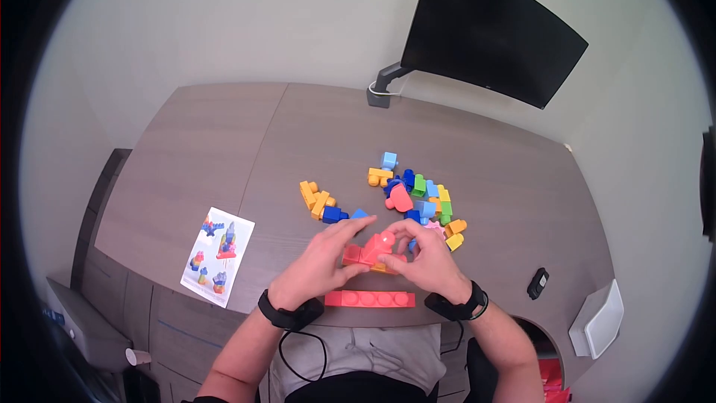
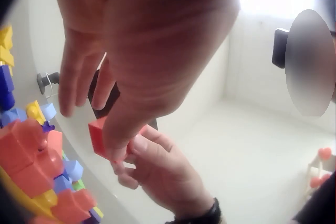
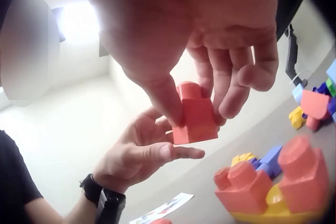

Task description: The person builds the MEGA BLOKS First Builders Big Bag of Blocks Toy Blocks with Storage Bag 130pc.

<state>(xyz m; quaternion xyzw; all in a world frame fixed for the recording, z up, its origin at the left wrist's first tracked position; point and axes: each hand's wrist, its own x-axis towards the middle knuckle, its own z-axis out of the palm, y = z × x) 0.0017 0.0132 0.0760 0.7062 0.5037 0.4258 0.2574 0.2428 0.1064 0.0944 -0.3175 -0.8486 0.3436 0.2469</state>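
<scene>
My right hand (image 1: pixel 432 257) pinches a red toy building block (image 3: pixel 197 119) with one round stud between its thumb and fingers. The left hand (image 1: pixel 317 265) is spread on the other side of that block, its fingers fairly straight; the left thumb (image 2: pixel 116 137) overlaps the block in the left wrist view. Below the raised block is a built piece: red blocks (image 3: pixel 244 187) on a yellow base (image 3: pixel 273 211). Nearest my body, a long red brick (image 1: pixel 369 298) lies along the table's front edge.
Loose blue, green, yellow and orange blocks (image 1: pixel 420 185) are heaped beyond the hands, with orange ones (image 1: pixel 321 205) further left. A picture sheet (image 1: pixel 218 256) lies at left. To the right are a small black device (image 1: pixel 538 283) and a white container (image 1: pixel 599 321). A monitor (image 1: pixel 492 30) overhangs the back.
</scene>
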